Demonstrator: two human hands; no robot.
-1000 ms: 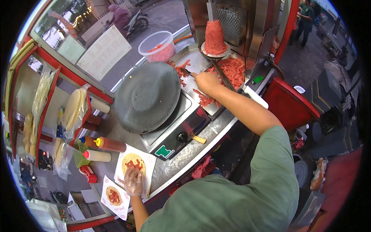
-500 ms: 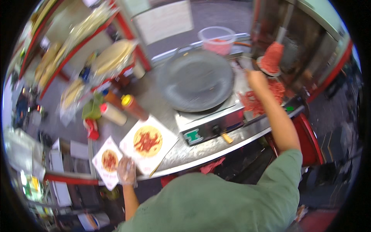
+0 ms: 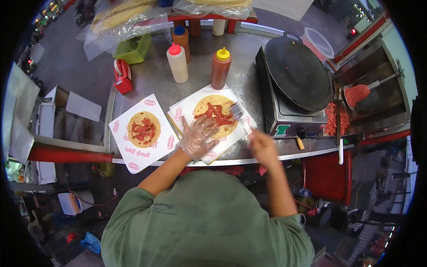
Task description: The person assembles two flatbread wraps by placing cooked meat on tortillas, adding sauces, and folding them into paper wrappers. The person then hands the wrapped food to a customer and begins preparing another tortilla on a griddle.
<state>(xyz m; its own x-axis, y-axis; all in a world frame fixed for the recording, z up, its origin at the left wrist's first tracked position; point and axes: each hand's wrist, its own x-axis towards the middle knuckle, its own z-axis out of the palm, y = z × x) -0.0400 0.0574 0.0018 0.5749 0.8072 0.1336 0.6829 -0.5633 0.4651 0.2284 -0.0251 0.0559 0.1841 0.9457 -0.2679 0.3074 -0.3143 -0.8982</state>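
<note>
My left hand (image 3: 197,136), in a clear plastic glove, lies with fingers spread at the near left edge of a round flatbread (image 3: 204,100). Strips of reddish meat (image 3: 221,115) cover the middle of that bread, which rests on white printed paper (image 3: 179,111). My bare right hand (image 3: 263,148) is closed round the white handle of a utensil (image 3: 247,126). Its greyish head is smeared by motion, at the right edge of the bread. Left of my left hand, a smaller flatbread (image 3: 132,127) with meat strips (image 3: 144,130) sits on its own paper sheet (image 3: 155,155).
A flat black pan (image 3: 296,73) stands on a metal burner (image 3: 289,118) at right. Beyond it are shaved meat (image 3: 336,120), a white-handled knife (image 3: 340,151) and a meat spit (image 3: 356,95). Sauce bottles (image 3: 221,69) and a green tub (image 3: 133,49) stand at the back.
The view has turned. My right hand has come from the shaved meat to the larger flatbread. My left hand has shifted right, from the smaller flatbread to the larger one.
</note>
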